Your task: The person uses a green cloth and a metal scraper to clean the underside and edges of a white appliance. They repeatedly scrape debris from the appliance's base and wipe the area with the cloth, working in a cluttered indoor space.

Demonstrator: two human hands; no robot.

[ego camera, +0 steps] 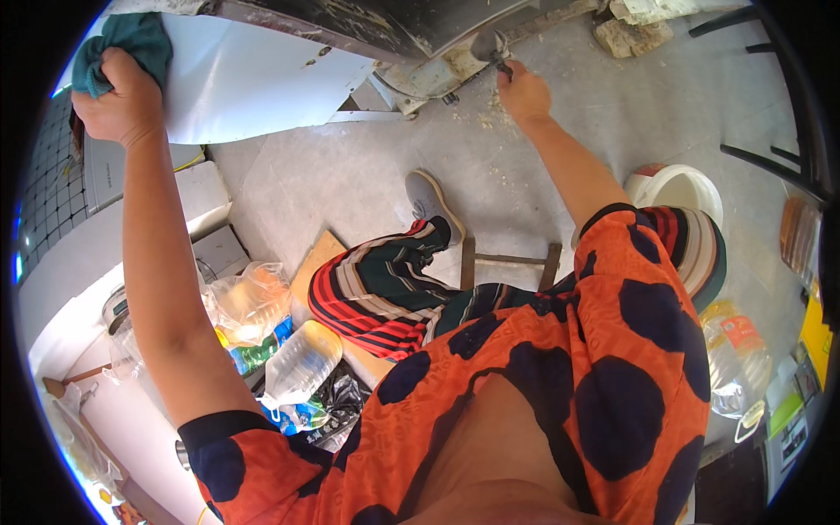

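Note:
My left hand is at the upper left, gripping a bunched dark green cloth. That cloth lies against the left end of a smooth pale panel. My right hand is closed around the dark handle of a small metal-bladed scraper. The blade is at the grimy metal base below a dark, scuffed panel; whether it touches the base, I cannot tell. Pale crumbs are scattered on the floor just below this hand.
A white bucket stands by my right knee, near a clear plastic jug. Left of my legs are a plastic bottle and bags. A broken stone lies at the top right, with black metal legs along that side.

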